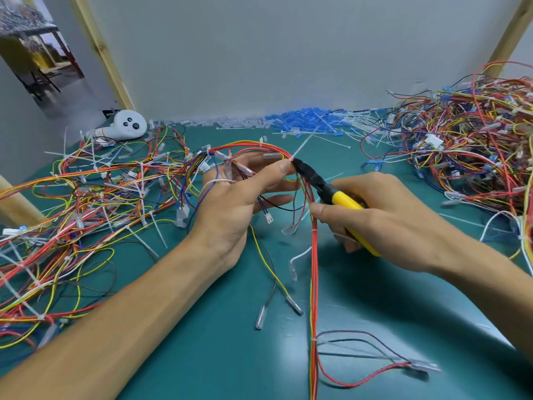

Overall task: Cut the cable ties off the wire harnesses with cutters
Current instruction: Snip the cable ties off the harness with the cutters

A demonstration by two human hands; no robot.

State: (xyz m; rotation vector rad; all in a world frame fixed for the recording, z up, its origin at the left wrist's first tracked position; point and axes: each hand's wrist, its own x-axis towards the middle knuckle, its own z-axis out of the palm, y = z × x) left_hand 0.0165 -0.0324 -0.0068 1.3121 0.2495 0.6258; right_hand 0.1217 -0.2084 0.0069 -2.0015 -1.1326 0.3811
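My left hand [236, 197] holds up a wire harness [313, 269] of red, yellow and blue wires, pinching the bundle near the top of its arc. A white cable tie [301, 147] sticks up from the bundle just beside my thumb tip. My right hand [380, 217] grips the yellow-handled cutters [344, 202]. Their black jaws [300, 166] sit right at the base of that tie. The harness hangs down toward the near edge, with another white tie [313, 339] lower on the red wires.
A tangle of harnesses with ties [86, 203] covers the left of the green mat [202, 356]. A larger heap of harnesses [476, 145] fills the right. Cut white ties and blue connectors [305, 119] lie along the back wall. A white device [127, 125] sits at back left.
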